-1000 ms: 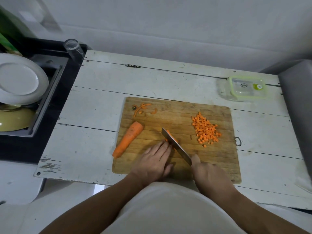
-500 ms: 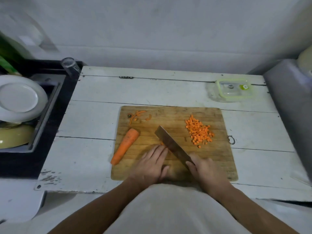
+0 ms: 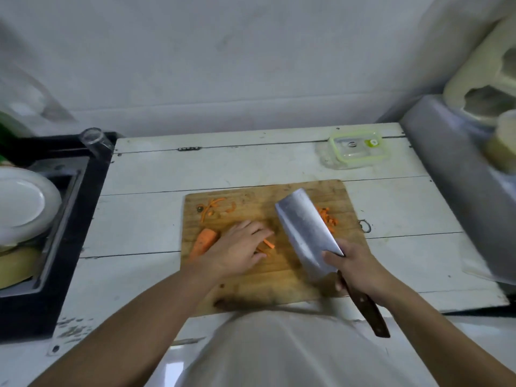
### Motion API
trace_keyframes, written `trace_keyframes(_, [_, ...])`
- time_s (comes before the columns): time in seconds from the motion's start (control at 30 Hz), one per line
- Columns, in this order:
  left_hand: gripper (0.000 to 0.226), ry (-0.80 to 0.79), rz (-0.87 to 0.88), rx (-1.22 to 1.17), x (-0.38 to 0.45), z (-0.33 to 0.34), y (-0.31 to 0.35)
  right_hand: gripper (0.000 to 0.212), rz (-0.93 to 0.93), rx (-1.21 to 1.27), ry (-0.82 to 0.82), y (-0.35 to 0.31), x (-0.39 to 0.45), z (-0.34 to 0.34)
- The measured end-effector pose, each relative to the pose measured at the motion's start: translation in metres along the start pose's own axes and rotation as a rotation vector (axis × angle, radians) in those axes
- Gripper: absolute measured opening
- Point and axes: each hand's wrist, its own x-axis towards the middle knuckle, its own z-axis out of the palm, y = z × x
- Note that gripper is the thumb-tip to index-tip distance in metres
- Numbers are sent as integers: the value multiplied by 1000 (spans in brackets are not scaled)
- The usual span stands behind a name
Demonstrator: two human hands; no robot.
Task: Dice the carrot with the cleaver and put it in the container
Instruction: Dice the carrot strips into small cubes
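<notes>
You are partway through the dicing; a pile of diced carrot [image 3: 327,219] is lying on the far right of the bamboo cutting board [image 3: 251,286], half hidden behind the cleaver [image 3: 305,233]; carrot sticks [image 3: 268,244] are waiting uncut at the board's middle, and a whole carrot piece [image 3: 204,242] is sitting at its left side. Your left hand [image 3: 240,248] is lying flat, fingers together, over the sticks; your right hand [image 3: 356,270] is gripping the cleaver's handle, blade raised over the board. Nothing looks transferred; the lidded container [image 3: 356,148] is standing beyond the board's far right corner, its lid needing removal. Peel scraps [image 3: 212,209] are littering the board's far left; a white plate [image 3: 25,205] is standing well left of it.
</notes>
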Motion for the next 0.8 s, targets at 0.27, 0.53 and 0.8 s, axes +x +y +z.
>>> trace_keyframes(0.27, [17,123,-340,-130,-25,12,48,8,62,131,3,2,-5,3])
trace_keyframes(0.53, [35,200,-741,-2086,-14,-49,52,26,107,505,-220,-12,-2,5])
trace_keyframes(0.8, [21,95,-769,-2031,-14,-59,42,19,96,438,-181,-15,3,3])
